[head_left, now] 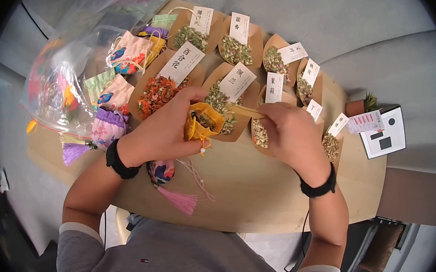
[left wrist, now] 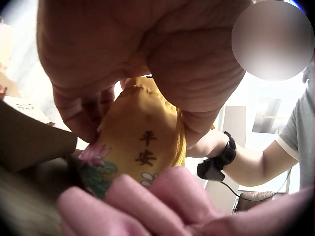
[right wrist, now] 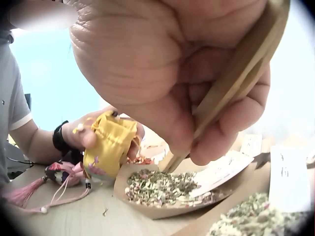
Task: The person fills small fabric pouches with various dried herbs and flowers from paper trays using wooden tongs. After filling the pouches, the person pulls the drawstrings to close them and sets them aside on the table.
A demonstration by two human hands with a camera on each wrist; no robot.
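My left hand (head_left: pixel 164 126) grips a small yellow drawstring pouch (head_left: pixel 197 129), its mouth gaping upward with dark dried bits inside. Chinese characters and a pink lotus decorate its side in the left wrist view. In my right hand (head_left: pixel 294 136) are slim wooden tongs (right wrist: pixel 231 86), pinched between thumb and fingers. Their tip reaches over a kraft-paper tray (right wrist: pixel 147 211) of dried green herbs (right wrist: pixel 160 187), to the right of the pouch. A white label card (head_left: pixel 238 82) stands in that tray.
Several other trays of dried plants line the table (head_left: pixel 254 191). Orange-red petals (head_left: pixel 159 95) fill one at the left. A clear plastic bag (head_left: pixel 68 71) and embroidered pouches (head_left: pixel 129 50) occupy the left side. A pouch with a pink tassel (head_left: pixel 180 199) lies nearer my body.
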